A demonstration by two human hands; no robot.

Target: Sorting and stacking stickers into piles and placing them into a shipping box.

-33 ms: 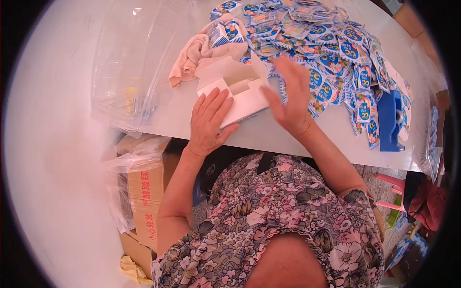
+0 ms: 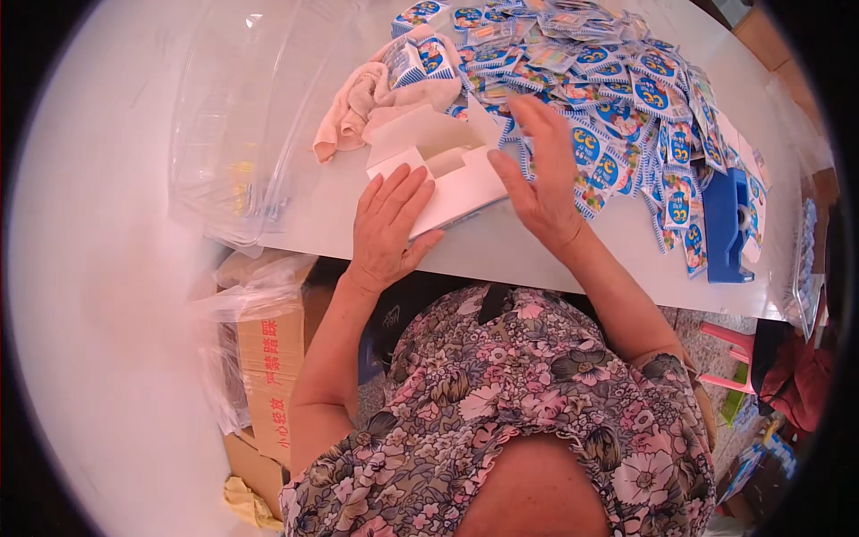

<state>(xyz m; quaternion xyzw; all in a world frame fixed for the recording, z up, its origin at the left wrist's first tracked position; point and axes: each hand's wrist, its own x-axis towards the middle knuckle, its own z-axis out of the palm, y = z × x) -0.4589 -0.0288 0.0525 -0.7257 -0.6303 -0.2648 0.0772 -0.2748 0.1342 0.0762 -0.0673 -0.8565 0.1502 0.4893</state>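
I see the open white carton (image 2: 461, 197) near the front edge of the worktop (image 2: 501, 251), its near side slanting away rightward. The left hand (image 2: 388, 225), the nearer one, rests flat upon it; the right hand (image 2: 548, 183), unclenched, holding nothing, is just beside its right end.
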